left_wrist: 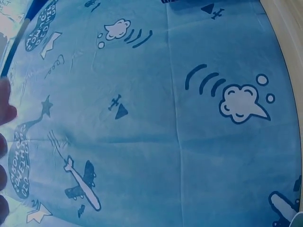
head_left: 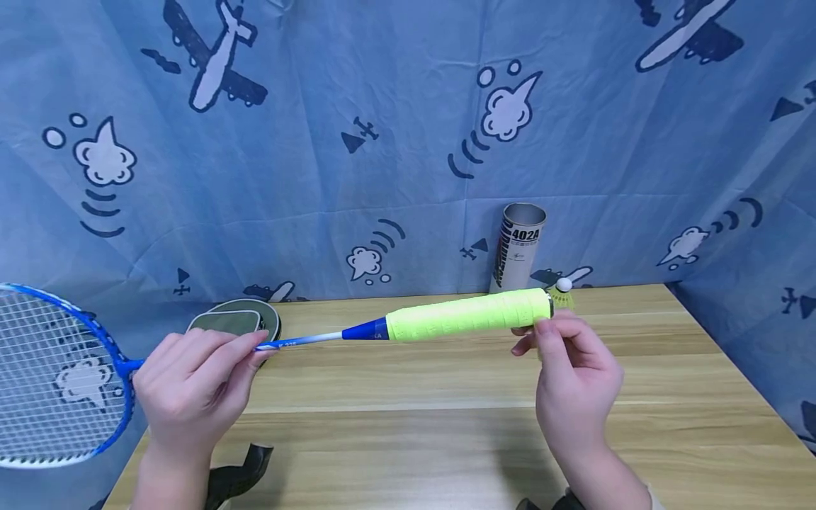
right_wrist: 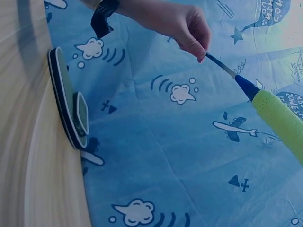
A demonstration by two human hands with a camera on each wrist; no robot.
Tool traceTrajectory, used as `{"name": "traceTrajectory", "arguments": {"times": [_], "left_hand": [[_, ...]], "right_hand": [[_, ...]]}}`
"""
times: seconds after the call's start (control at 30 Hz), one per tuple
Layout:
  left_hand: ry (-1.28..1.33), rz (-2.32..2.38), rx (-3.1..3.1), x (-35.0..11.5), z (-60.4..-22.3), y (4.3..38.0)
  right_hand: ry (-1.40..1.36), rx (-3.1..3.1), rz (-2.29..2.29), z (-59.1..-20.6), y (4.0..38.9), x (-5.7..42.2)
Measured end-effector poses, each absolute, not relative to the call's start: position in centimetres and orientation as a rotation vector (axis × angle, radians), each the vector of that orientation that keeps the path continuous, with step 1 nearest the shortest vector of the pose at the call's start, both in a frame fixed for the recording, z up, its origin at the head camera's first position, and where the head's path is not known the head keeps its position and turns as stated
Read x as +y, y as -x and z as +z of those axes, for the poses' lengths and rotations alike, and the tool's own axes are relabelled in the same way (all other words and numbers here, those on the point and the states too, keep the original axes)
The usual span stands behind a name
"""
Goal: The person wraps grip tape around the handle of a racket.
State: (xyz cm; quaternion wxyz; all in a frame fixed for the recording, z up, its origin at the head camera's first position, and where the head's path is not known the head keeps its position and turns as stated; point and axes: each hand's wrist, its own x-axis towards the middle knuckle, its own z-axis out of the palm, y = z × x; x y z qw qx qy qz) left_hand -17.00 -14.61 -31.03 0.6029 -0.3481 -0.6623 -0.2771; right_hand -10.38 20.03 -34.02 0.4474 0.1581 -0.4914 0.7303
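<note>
A blue badminton racket (head_left: 365,331) with a bright yellow-green wrapped handle (head_left: 468,316) is held up across the head view, its strung head at the far left. My left hand (head_left: 194,386) pinches the thin shaft between thumb and fingers. At the other end, my right hand (head_left: 576,375) pinches the butt of the handle. In the right wrist view the left hand (right_wrist: 182,28) also shows on the shaft, with the handle slanting down to the right. Only a few dark fingertips (left_wrist: 4,142) show at the left edge of the left wrist view.
A shuttlecock tube (head_left: 519,248) marked 402A stands at the back of the wooden table (head_left: 408,453). Beside it is a yellow shuttlecock (head_left: 564,294) with a white tip. A dark green case (head_left: 239,315) lies behind my left hand. Blue printed cloth (head_left: 408,142) hangs behind.
</note>
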Motion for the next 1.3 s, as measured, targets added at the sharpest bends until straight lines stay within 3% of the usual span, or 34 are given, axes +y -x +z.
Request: {"name": "traceTrajectory", "arguments": {"times": [0.4, 0.7, 0.93, 1.3], "left_hand": [[0.908, -0.694, -1.540, -14.92, -31.12, 16.94], [0.889, -0.695, -1.531, -14.87, -31.23, 17.03], [0.855, -0.691, -1.549, -14.77, -31.40, 16.94], [0.889, -0.666, -1.613, -14.54, -30.80, 16.37]], "right_hand": [[-0.270, -1.166, 1.818, -33.86, 10.48, 19.95], [-0.483, -1.082, 1.895, -33.99, 10.35, 20.10], [-0.387, -1.096, 1.882, -33.84, 10.33, 19.95], [-0.455, -1.106, 1.888, -33.89, 10.21, 20.20]]}}
